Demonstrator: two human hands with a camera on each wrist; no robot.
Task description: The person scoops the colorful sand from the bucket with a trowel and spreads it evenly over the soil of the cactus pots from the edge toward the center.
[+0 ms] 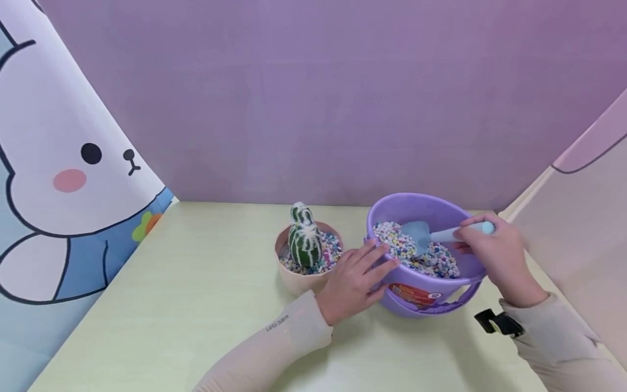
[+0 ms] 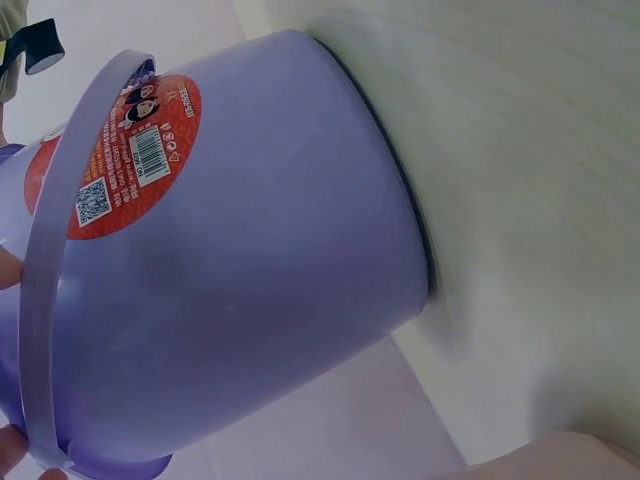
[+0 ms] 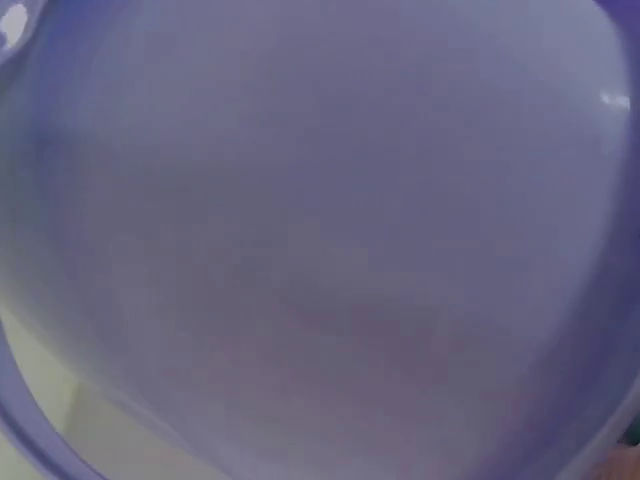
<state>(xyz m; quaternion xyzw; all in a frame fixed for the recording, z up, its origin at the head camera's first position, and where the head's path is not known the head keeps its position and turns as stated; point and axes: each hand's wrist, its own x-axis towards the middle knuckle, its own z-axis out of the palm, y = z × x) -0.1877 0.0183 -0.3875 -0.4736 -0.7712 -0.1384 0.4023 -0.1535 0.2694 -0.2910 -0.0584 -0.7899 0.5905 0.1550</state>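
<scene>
One pale-blue scoop [image 1: 436, 235] sits inside the purple bucket [image 1: 413, 204], its blade in the multicoloured pebbles [image 1: 443, 261]; how deep it bites, I cannot tell. At the bucket's right rim, the right hand [image 1: 497, 256] pinches the scoop's handle between thumb and fingers. On the bucket's near left side, the left hand [image 1: 354, 282] lies with fingers spread against rim and wall. Left of the bucket stands a pink pot [image 1: 296, 280] with a cactus [image 1: 305, 245] and similar pebbles. To scoop well, I'd slide the blade in low, level it before lifting, and keep that bracing hand firm so the bucket doesn't shift.
</scene>
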